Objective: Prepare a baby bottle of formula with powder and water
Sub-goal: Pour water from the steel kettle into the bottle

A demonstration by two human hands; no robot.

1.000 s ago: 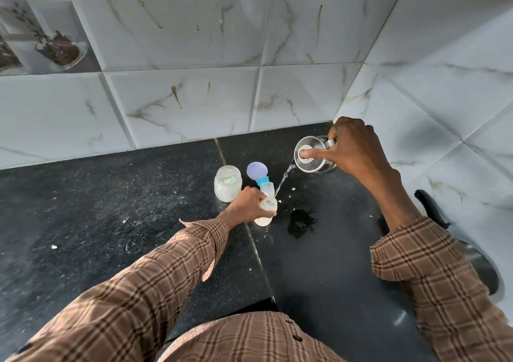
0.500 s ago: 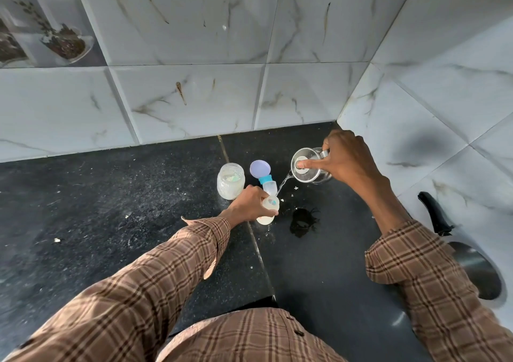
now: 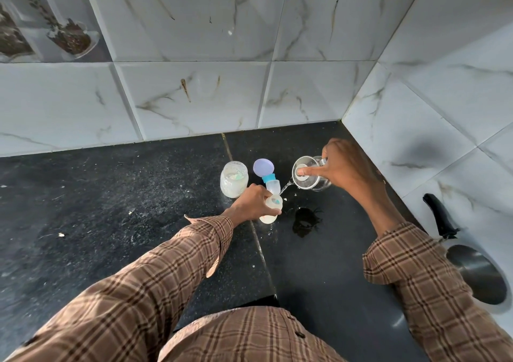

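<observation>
My left hand grips an open, pale baby bottle standing on the black counter. My right hand holds a glass pitcher tilted toward it, one finger pressed on the lid. A thin stream of water runs from the spout into the bottle's mouth. Behind the bottle stands its nipple top, with a blue ring and lilac cap. To its left is an open jar of white powder.
A dark wet patch lies on the counter right of the bottle. A steel pan with a black handle rests at the right edge. Marble-tiled walls close the back and right, forming a corner.
The pitcher and my right hand have dropped slightly lower and closer to the bottle. Water keeps pouring. My left hand stays on the bottle.
</observation>
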